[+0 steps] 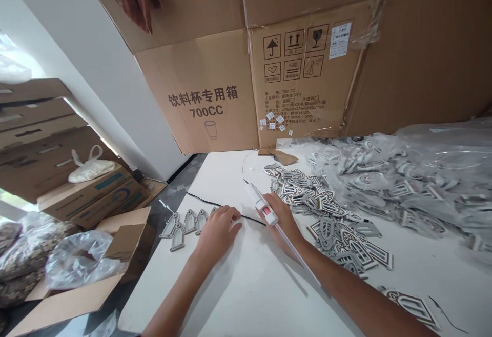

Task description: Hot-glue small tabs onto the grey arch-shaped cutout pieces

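A white glue gun (pixel 266 207) is held in the right fingers (pixel 275 202), which are closed around its body; its dark tip is pointed forward and to the left of them, and a long pale glue stick (pixel 294 250) is seen extending from its rear, back toward the wearer. The left fingers (pixel 231 213) are loosely bent above the white surface (pixel 238 296), with a gap left between them and the thumb; nothing is seen gripped, though their underside is hidden. A black cord (pixel 203 199) is laid across the surface, passing just beyond the left fingers toward the right ones. Small grey arch-shaped pieces (pixel 177 237) are grouped to the left of the left fingers, the closest partly covered by the hand. To the right of the right fingers, a pile of patterned pieces (pixel 326 206) is heaped, many overlapping. Farther right, more such pieces are contained in clear plastic bags (pixel 384 173). Beyond the fingers, a torn cardboard scrap (pixel 283 157) is placed near the far edge, and large printed cartons (pixel 215 65) are stacked behind it. Well off to the left of the fingers, an open box (pixel 79 301) is lined with clear plastic, and a white bag (pixel 91 167) is rested on boxes.
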A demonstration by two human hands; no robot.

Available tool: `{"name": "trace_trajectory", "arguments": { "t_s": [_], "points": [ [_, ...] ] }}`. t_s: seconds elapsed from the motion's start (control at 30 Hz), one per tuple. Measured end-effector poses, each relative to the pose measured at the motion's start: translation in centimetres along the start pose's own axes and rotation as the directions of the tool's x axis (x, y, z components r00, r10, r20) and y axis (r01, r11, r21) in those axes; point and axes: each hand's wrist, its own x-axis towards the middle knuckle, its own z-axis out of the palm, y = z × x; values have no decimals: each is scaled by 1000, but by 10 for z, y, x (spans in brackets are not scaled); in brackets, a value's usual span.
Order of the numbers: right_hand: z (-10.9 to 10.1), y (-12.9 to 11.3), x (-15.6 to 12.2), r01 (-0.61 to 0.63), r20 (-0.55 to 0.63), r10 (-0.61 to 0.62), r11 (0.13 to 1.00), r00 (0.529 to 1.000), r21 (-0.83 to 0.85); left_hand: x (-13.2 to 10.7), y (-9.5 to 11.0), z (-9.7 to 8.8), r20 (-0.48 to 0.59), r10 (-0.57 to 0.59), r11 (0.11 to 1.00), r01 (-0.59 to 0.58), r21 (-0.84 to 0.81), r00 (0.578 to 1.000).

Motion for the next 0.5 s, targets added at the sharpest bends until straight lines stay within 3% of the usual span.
{"name": "trace_trajectory", "arguments": {
  "t_s": [0.13, 0.3, 0.4, 0.5],
  "points": [
    [-3, -6, 1, -61, -21, 62, 997, 998, 49, 15, 7, -11, 169, -63, 998, 64, -3, 984],
    [-4, -8, 2, -93, -41, 96, 993, 995, 75, 21, 4, -18, 185, 6, 999, 4, -54, 983],
    [-4, -8, 3, -95, -31, 98, 991, 995, 95, 27, 3, -18, 185, 61, 969, -13, -248, 981],
    [-4, -7, 3, -116, -8, 119, 980, 993, 164, 37, 10, -13, 161, 41, 837, 54, -544, 986]
  ]
}}
